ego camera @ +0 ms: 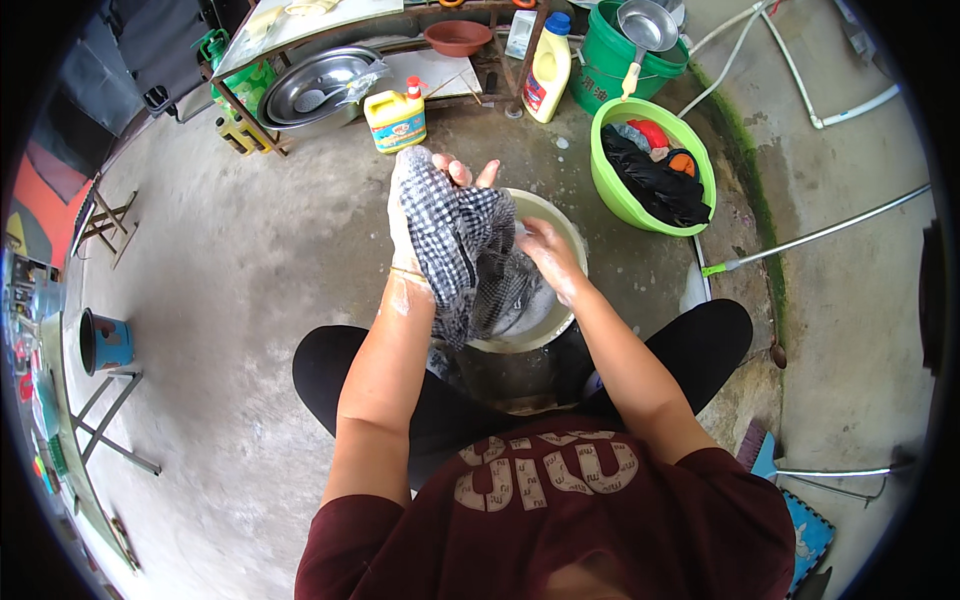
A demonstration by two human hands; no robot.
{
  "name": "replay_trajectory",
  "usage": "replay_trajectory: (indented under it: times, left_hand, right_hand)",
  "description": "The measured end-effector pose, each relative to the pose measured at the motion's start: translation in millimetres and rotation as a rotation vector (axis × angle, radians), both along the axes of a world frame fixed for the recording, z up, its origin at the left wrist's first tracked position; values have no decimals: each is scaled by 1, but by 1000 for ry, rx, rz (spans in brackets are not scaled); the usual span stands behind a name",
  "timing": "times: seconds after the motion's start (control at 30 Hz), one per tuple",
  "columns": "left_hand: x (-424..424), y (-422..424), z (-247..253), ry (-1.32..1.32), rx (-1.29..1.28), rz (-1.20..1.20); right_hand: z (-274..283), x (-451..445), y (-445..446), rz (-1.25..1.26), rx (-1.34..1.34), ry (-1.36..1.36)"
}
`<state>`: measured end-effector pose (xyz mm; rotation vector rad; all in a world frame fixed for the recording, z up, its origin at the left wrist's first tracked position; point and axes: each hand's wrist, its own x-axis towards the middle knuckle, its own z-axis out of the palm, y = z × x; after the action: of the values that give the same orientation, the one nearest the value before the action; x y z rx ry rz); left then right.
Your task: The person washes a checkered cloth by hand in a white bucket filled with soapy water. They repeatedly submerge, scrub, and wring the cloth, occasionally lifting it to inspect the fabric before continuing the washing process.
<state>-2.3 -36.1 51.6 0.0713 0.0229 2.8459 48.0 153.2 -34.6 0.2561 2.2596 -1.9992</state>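
Note:
A wet, soapy black-and-white checked cloth garment is draped over my left hand, which is raised above the left side of a pale plastic basin. The cloth covers much of that hand, and its fingertips show behind the fabric, so its grip is hidden. Its lower part hangs into the basin, where suds lie on the water. My right hand is at the basin's right side, wet with foam, by the cloth's edge; whether its fingers pinch the fabric cannot be told.
A light green tub of clothes stands right of the basin, before a green bucket with a metal ladle. Beyond the basin are a yellow jug with a red pump, a blue-capped bottle and steel bowls. A mop pole lies right.

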Motion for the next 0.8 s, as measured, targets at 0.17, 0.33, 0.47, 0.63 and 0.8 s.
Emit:
replay_trajectory:
  times: [0.17, 0.33, 0.47, 0.63, 0.8]
  left_hand:
    - [-7, -3, -14, 99, 140, -50]
    - [-16, -15, -38, 273, 365, -151]
    - [-2, -5, 5, -3, 45, 17]
    - [-19, -40, 20, 12, -388, 86]
    - [-53, -62, -40, -106, -696, 342]
  right_hand:
    - [8, -2, -10, 94, -463, -300]
    - [16, 0, -11, 71, -496, -76]
    - [31, 0, -20, -63, -411, 61]
    - [79, -27, 18, -110, -34, 308]
    - [155, -55, 41, -156, -192, 338]
